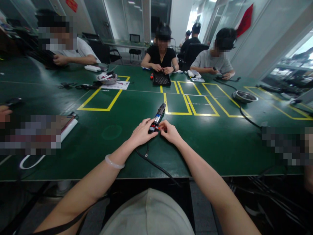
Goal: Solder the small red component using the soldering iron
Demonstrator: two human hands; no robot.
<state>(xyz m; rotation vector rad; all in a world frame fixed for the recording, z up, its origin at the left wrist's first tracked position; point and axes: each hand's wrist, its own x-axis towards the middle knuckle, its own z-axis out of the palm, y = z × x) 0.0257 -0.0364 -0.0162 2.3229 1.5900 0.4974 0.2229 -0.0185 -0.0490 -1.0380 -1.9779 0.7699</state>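
A black elongated device (160,112) lies on the green table, slanting away from me, with silver and blue parts showing along its body. Near its close end sit red and black parts, half covered by fingers. My left hand (142,133) holds that end from the left, thumb below and fingers on top. From the right, my right hand (169,131) pinches with thumb and index finger beside a small orange-red bit; what exactly the fingertips grip is hidden. A black cable (156,165) with a small metal ring terminal (146,155) trails toward the table's front edge.
Yellow tape rectangles (178,113) mark the green table (137,163). Across it, co-workers sit handling things; a black tray (161,79) stands before the middle one. A round metal dish (245,96) is at right, and a bowl (107,78) on white paper at left.
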